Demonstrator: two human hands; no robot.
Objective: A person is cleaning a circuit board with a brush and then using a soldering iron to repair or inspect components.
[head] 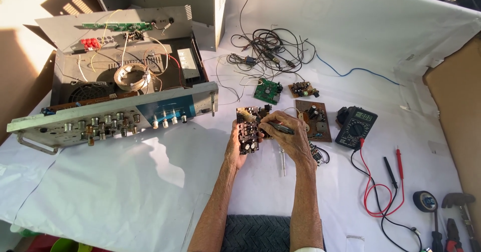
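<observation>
Circuit board (248, 131) held in left hand (235, 149); right hand (290, 136) grips pen-like tool (279, 127).

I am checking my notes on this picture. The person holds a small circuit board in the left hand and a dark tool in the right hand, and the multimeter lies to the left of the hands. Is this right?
Not quite. In the head view the multimeter lies to the right of the hands, not the left. The rest holds: the left hand holds the small circuit board, and the right hand holds the dark tool.

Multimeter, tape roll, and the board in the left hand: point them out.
Multimeter (355, 126), head view, on its round dial.
Black tape roll (425, 201), head view, on its ring.
Circuit board (247, 131), head view, on its component face, held in the left hand (235, 149).
</observation>
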